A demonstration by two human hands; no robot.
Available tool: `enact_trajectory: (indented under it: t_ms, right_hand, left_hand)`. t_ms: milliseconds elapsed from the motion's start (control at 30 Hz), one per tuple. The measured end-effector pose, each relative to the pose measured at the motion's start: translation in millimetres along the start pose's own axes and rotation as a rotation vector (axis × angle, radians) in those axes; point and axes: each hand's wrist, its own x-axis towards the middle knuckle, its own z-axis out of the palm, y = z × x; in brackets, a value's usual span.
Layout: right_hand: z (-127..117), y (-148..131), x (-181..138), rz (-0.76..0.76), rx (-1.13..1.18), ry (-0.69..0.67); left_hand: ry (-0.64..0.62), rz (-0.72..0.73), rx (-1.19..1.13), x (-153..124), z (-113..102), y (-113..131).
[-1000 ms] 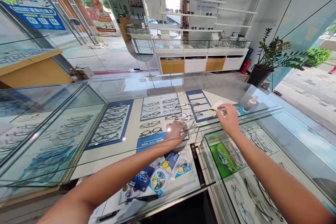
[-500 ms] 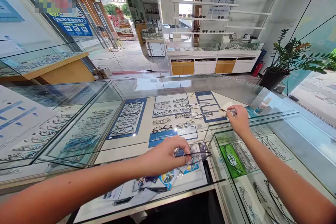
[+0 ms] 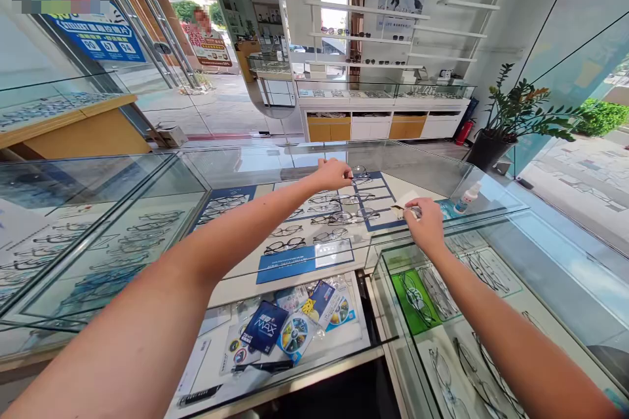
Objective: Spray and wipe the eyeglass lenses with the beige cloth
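Note:
My left hand (image 3: 333,174) reaches far forward into the open glass display case (image 3: 275,163), fingers pinched on a thin pair of glasses (image 3: 360,175) over the blue-bordered tray (image 3: 381,201) at the back. My right hand (image 3: 425,223) rests on the glass top to the right, fingers closed on a small cream cloth (image 3: 407,203) and something thin I cannot make out. Rows of spectacle frames (image 3: 314,219) lie on the white trays below my arms.
A small white spray bottle (image 3: 466,196) stands on the glass to the right. Leaflets and packets (image 3: 289,324) lie on the lower shelf near me. More glass cases flank both sides; a potted plant (image 3: 521,111), wall shelves and a tall mirror (image 3: 246,26) stand beyond.
My left hand carried the glasses from the near lower shelf forward to the far blue-bordered tray. My right hand stayed on the cloth.

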Motion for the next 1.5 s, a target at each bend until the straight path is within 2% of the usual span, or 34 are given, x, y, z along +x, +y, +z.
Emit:
enact_trajectory:
  t_ms: [133, 300, 600, 767, 867, 1000, 1067, 1167, 1300, 1400, 1500]
  right_hand:
    - [1, 1, 0, 0.000, 0.003, -0.008]
    - [1, -1, 0, 0.014, -0.004, -0.016]
    - [-2, -3, 0, 0.030, 0.008, -0.035]
    - [-1, -3, -1, -0.039, -0.005, -0.069]
    - [-1, -1, -2, -0.067, -0.013, -0.078]
    - [-1, 1, -1, -0.037, -0.038, -0.048]
    - [-1, 2, 0, -0.016, -0.052, -0.033]
    - [0, 1, 1, 0.020, -0.078, -0.009]
    - [-1, -3, 2, 0.047, -0.082, 0.042]
    - [-8, -5, 6, 0.110, -0.045, 0.209]
    - [-24, -2, 17, 0.183, -0.042, 0.421]
  left_hand:
    - [-0.072, -0.028, 0.001, 19, 13, -15]
    - [-0.096, -0.037, 0.023, 30, 22, -27]
    - [-0.091, 0.009, 0.077, 18, 20, -17]
    - [-0.059, 0.118, 0.189, 14, 18, -15]
    - [-0.045, 0.134, 0.217, 12, 17, -16]
    - [0.054, 0.150, 0.243, 4, 13, -14]
    - [0.144, 0.193, 0.244, -5, 8, -5]
    - [0.235, 0.290, 0.194, -21, 2, 22]
    - [0.220, 0.460, 0.118, -33, 2, 74]
    - [0.164, 0.542, 0.129, -28, 9, 107]
    - [0.103, 0.551, 0.171, -15, 21, 126]
